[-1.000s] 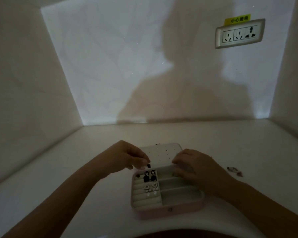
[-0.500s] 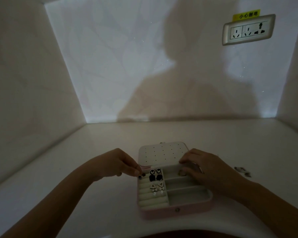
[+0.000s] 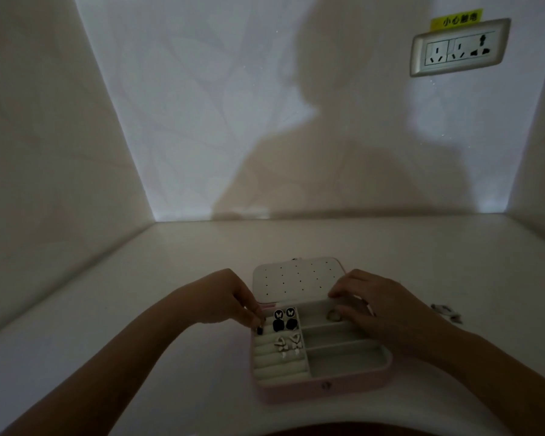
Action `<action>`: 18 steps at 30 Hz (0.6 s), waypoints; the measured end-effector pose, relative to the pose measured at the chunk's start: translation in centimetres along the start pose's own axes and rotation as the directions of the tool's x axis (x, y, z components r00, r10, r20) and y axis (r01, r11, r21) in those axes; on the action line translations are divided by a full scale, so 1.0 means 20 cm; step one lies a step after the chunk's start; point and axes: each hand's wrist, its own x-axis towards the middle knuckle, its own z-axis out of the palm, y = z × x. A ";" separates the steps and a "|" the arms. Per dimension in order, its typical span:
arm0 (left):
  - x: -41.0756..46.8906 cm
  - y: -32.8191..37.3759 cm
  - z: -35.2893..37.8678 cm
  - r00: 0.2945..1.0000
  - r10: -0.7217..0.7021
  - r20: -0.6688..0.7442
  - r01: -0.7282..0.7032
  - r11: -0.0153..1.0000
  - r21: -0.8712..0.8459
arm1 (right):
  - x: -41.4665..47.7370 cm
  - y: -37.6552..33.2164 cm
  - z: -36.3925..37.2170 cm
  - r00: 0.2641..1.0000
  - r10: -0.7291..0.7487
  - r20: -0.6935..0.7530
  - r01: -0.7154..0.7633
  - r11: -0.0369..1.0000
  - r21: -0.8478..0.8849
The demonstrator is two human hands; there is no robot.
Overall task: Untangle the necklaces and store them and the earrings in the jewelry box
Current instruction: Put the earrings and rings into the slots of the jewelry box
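Jewelry box (image 3: 320, 385) sat open, lower centre of frame, on tabletop (image 3: 139, 309). Left hand (image 3: 221, 298) pinched small dark earring (image 3: 260, 330) over ring rolls; right hand (image 3: 387, 309) half-curled, steadying box. Best pressed gently into slot, box braced.

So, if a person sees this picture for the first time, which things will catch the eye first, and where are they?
The open pink jewelry box sits low in the middle of the white table, with black butterfly earrings and white bow earrings on its ring rolls at the left. Both hands frame it: the left hand pinches at its back left corner, and the right hand rests over the right compartments. High on the right of the wall, a power socket sits under a yellow label.
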 end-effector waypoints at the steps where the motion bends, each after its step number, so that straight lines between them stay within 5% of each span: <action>1: 0.00 0.00 0.00 1.000 0.002 -0.005 -0.002 1.000 0.016 | 0.00 0.00 0.00 1.000 -0.001 0.000 0.001 1.000 0.000; 18: 0.06 0.10 -0.03 0.985 -0.159 0.074 0.154 0.986 0.063 | -0.01 -0.02 -0.02 1.000 0.003 0.018 -0.003 1.000 0.004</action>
